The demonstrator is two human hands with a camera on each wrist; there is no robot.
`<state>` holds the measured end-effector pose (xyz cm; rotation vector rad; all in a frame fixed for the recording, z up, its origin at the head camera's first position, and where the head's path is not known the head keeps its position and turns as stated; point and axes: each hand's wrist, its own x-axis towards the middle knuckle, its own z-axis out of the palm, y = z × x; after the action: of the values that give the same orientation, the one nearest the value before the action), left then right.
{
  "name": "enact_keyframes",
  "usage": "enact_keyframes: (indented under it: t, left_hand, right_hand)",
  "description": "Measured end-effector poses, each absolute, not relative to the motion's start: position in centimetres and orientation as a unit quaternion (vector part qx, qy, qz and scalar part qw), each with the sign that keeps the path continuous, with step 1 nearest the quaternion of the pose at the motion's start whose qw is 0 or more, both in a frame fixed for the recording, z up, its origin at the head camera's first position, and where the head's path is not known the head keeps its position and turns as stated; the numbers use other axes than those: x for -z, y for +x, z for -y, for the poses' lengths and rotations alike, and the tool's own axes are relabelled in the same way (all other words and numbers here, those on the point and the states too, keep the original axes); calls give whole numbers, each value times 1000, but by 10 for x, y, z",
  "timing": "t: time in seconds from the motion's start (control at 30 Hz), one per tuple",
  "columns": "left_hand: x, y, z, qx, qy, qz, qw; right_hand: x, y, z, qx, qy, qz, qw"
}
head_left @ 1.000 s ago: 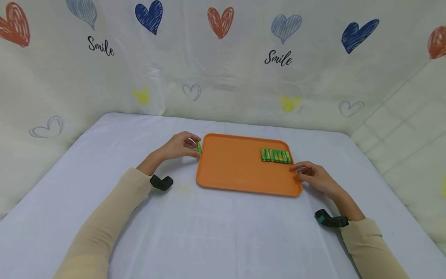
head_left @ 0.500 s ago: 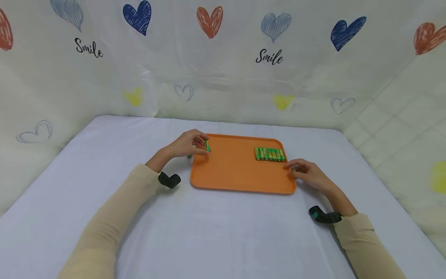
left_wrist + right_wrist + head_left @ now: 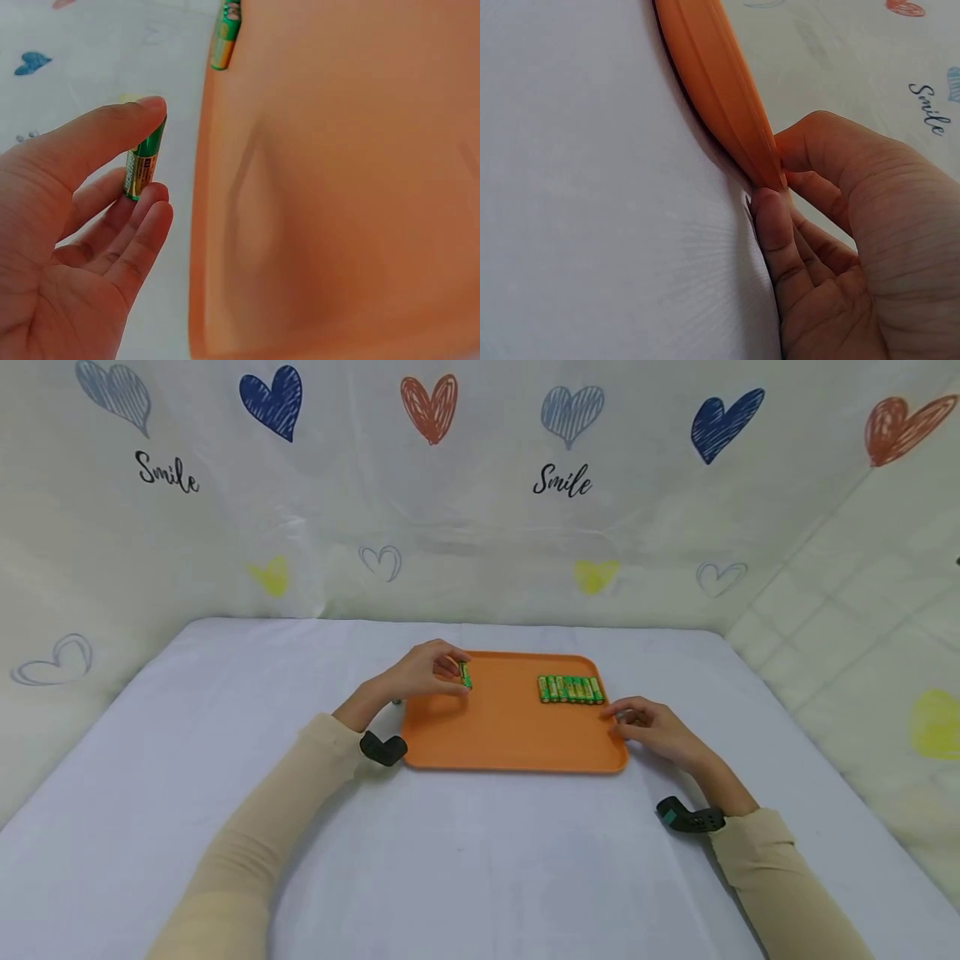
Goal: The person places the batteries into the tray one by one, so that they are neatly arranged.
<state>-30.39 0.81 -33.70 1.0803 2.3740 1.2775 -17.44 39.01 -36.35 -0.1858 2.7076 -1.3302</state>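
Note:
My left hand (image 3: 429, 672) is above the left part of an orange tray (image 3: 517, 735). Between its thumb and fingers it pinches a green and gold battery (image 3: 142, 161), held nearly upright in the left wrist view. A row of several matching batteries (image 3: 570, 689) lies side by side at the tray's right end. At the tray's right edge, my right hand (image 3: 656, 727) grips the rim, seen in the right wrist view with the thumb and fingers on either side of the orange edge (image 3: 727, 90).
A white cloth (image 3: 480, 860) covers the table under the tray. A small green thing (image 3: 396, 701), mostly hidden, shows beside the left wrist. Behind the table hangs a pale backdrop (image 3: 465, 568) printed with hearts and "Smile".
Carrying the battery, my left hand has moved rightward from the tray's left edge to over the tray. My right hand keeps its hold on the rim. The head view has shifted slightly.

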Motion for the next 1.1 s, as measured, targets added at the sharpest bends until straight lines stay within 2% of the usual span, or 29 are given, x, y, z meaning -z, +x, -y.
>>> enact_keyframes:
  t: [0.3,1.1]
  left_hand:
    - [341,-304,-29,-422,381,-814,122]
    - [340,-301,-83,-419,391,-799,182]
  right_hand:
    - [363,-175,-390,447,-70,-890,52]
    - [365,-172,-393,447,-58,-891,54]
